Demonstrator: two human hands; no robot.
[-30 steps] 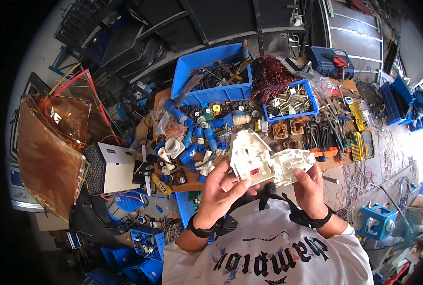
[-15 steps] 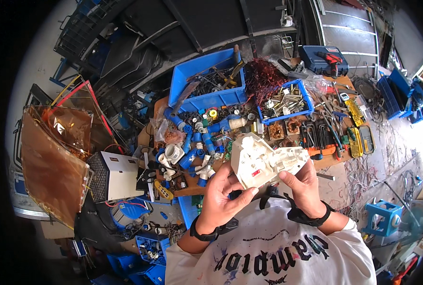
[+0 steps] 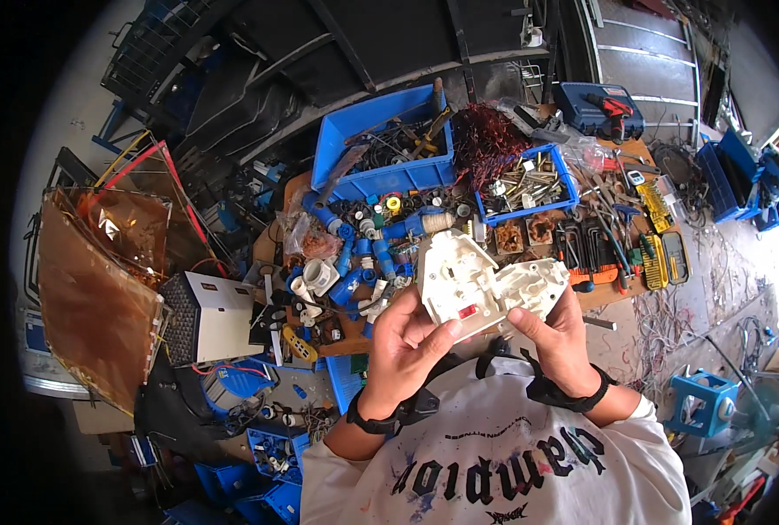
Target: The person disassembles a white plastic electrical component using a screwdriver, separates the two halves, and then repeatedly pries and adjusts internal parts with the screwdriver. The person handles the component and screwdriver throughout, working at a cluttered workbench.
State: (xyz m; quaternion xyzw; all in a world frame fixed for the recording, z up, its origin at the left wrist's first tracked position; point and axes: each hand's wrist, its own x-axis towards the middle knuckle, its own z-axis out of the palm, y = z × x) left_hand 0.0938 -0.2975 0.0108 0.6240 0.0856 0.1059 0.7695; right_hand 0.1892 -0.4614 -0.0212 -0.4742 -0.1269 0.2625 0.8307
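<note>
A cream-white plastic housing [image 3: 457,273], open to show ribbed insides and a small red part [image 3: 466,311], is gripped in both my hands above the front of the workbench. My left hand [image 3: 407,350] has its thumb on the lower left edge, fingers curled behind. My right hand [image 3: 557,346] holds the narrower right section [image 3: 531,287], thumb pressed on its lower edge; whether the two sections are separate pieces I cannot tell. Just beyond lie blue and white pipe fittings [image 3: 347,284] and a spool of cord [image 3: 438,221].
On the bench [image 3: 604,299] are blue crates [image 3: 385,179] of metal parts, a red wire bundle [image 3: 486,136], hand tools [image 3: 621,241], yellow bit cases [image 3: 656,262] and a drill on a case [image 3: 615,114]. Brown panels [image 3: 101,306] lean at left; a blue stand [image 3: 703,402] is low right.
Both hands have shifted slightly up and left from a half second ago, with the housing tilted a little differently. My grip on it continues.
</note>
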